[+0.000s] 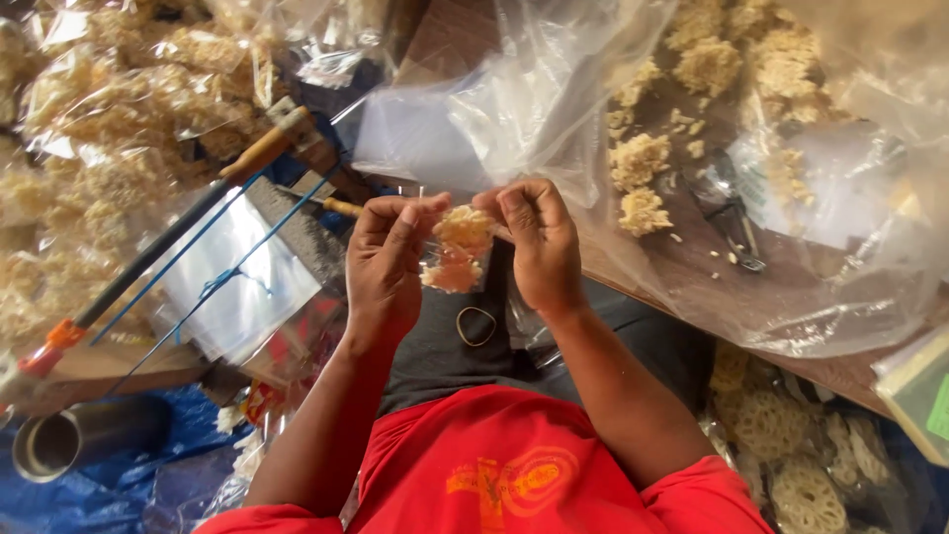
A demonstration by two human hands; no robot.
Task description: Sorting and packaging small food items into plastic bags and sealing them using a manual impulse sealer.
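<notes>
hands meet in the middle, over the person's lap. left hand (384,265) and right hand (539,245) both hold one small clear bag (457,252) between them. the small clear bag has pale, crumbly snack pieces inside. left hand's fingers are curled in and its thumb pinches the left top edge of the bag. right hand's fingers are bent tight too, pinching the right top edge. both hands are closed on the bag, not open.

the bag hangs just above a dark lap, and a brown rubber band (475,325) lies on the lap right under it. the person wears a red shirt (504,465).

past the hands is a wooden table (692,277) with a big sheet of clear plastic (554,89) over it. loose clumps of the same pale snack (641,158) sit on the table, near the right hand. a dark metal tool (730,220) lies a bit further right.

on the left is a long tool with a wooden handle (259,150) and blue string (213,282). big bags full of the pale snack (109,119) are piled behind it. a shiny metal tube (69,440) lies at the bottom left on a blue sheet (119,494). round lacy crackers in bags (791,445) are at the bottom right.
</notes>
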